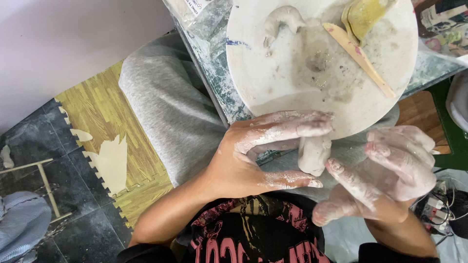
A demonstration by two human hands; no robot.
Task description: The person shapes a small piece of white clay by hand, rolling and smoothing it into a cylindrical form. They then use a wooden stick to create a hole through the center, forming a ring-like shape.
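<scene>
Left hand [253,153], clay-smeared, grips a grey clay lump [313,155] between fingers and thumb. Right hand [390,170] sits just beside it, fingers loosely curled. Above: round white board [273,73] carrying a wooden tool [360,58] and yellow sponge [365,14].

The round white work board [273,73] has bare room across its near and left parts; a curled clay coil [282,18] blocks its far edge, a wooden modelling stick [360,57] lies slantwise across its right side, and a yellow sponge [364,13] sits at the far right; between the left hand [253,156] and right hand [390,170] the gap is filled by a clay lump [314,155]; below, the grey-trousered lap [165,107] closes the way.
</scene>
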